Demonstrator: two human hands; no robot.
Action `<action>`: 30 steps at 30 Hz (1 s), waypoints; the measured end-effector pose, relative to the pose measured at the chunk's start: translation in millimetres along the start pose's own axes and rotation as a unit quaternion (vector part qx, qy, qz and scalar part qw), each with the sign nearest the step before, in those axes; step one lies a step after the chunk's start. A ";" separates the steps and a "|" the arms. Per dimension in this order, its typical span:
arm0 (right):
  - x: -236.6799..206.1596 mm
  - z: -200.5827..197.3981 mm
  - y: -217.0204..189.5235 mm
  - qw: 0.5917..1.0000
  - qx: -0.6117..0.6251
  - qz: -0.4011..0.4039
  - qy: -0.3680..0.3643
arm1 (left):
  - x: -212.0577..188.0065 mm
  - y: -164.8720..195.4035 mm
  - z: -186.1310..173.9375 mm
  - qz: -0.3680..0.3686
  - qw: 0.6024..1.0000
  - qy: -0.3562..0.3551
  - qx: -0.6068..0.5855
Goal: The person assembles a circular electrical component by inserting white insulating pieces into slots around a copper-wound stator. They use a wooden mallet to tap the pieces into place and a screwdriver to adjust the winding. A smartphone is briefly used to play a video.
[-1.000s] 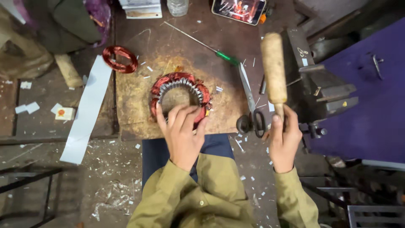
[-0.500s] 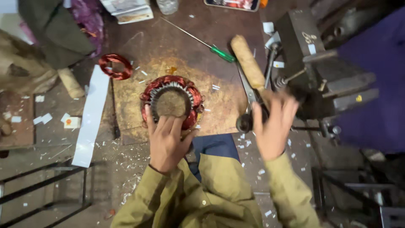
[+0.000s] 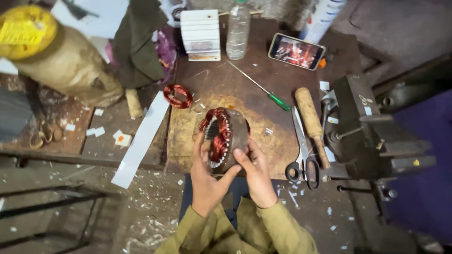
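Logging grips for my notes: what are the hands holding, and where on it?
Both hands hold the stator, tilted on edge: the left hand at its lower left rim, the right hand at its lower right side.

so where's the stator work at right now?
Done: copper windings sit in the stator; the wooden mallet lies on the bench by the scissors. In hand: left hand and right hand hold the stator tilted on edge. Left: a spare copper coil lies unused; lacing not visible.

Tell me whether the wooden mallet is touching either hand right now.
Apart. The head view shows the wooden mallet lying on the bench beside the scissors, bare bench between it and the right hand.
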State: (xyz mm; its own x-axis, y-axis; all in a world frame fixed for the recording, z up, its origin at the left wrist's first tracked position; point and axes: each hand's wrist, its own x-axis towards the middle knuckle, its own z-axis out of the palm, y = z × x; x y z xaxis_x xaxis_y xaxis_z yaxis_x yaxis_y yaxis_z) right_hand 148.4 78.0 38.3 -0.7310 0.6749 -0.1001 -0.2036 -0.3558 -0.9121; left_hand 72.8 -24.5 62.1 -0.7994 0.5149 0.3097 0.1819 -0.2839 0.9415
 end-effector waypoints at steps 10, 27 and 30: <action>-4.4 11.4 -8.1 0.995 -0.095 0.043 0.012 | 4.1 13.8 -31.3 0.044 0.980 -0.058 0.184; 21.0 44.0 -12.6 0.995 -0.086 0.055 -0.020 | 3.8 2.6 -59.1 0.080 0.978 0.010 0.192; 43.4 47.1 -44.9 0.969 -0.216 -0.034 -0.116 | -7.4 2.0 -90.1 0.041 0.993 0.064 0.092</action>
State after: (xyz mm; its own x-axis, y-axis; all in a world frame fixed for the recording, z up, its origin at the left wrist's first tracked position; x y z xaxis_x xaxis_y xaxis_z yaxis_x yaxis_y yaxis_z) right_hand 95.1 92.8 93.6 -0.8623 0.5062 0.0121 -0.0015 0.0214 -0.9998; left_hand 27.4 -101.6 49.7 -0.8419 0.3857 0.3775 0.3412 -0.1615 0.9260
